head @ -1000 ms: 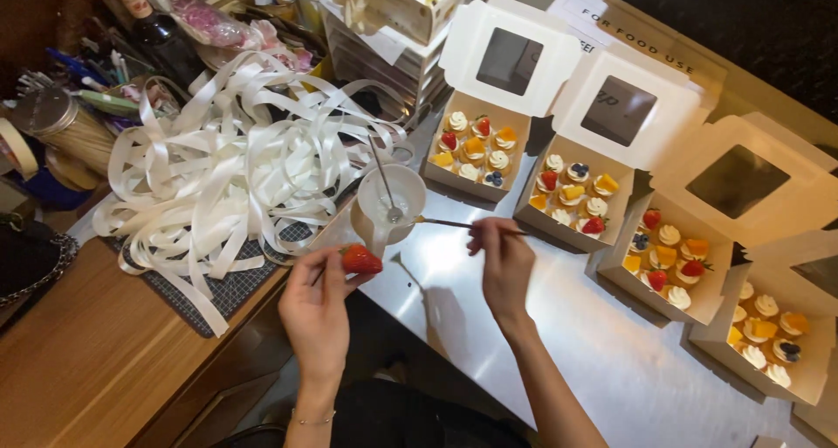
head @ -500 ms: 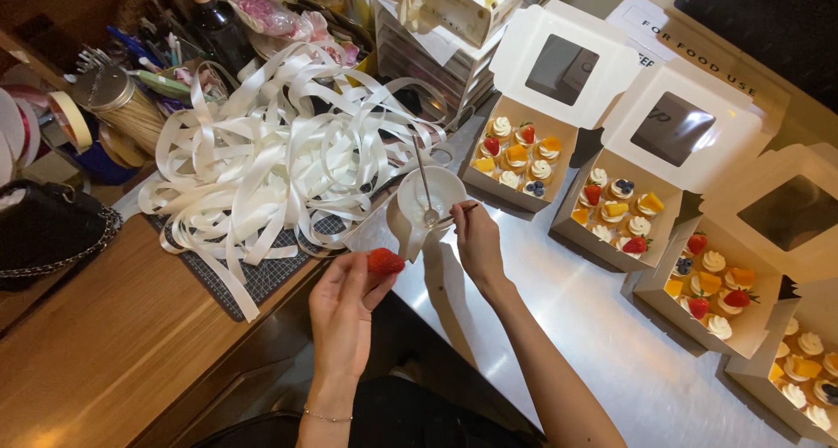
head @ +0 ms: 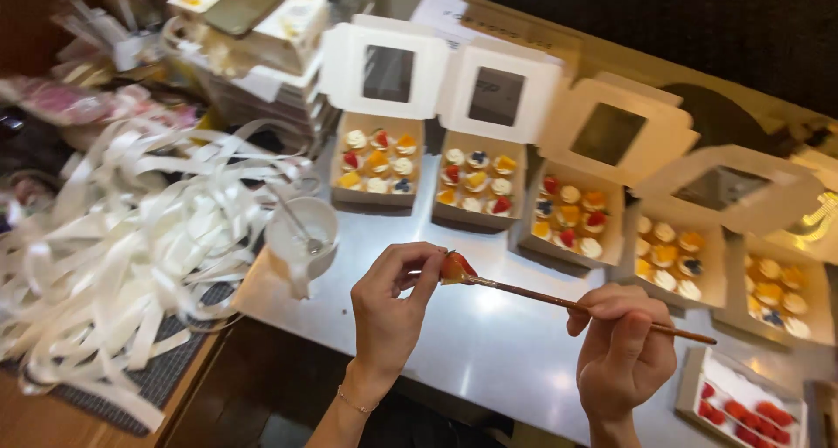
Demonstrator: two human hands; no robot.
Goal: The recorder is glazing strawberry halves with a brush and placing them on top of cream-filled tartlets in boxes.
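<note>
My left hand [head: 390, 300] pinches a red strawberry piece [head: 456, 266] between thumb and fingers above the steel table [head: 489, 343]. My right hand [head: 624, 348] grips a thin wooden brush [head: 576, 304], whose tip touches the strawberry. A small white cup [head: 303, 236] with a metal spoon in it stands left of my left hand. Several open white boxes of small fruit-topped tarts [head: 380, 160] line the table's far side.
A big tangle of white ribbon [head: 131, 256] lies at the left on a dark mat. A tray of cut strawberries [head: 742, 404] sits at the lower right. Stacked flat boxes [head: 253, 38] stand at the back left.
My right hand has drawn the brush out of the white cup and brought its tip to the strawberry. Both hands have shifted right, away from the cup.
</note>
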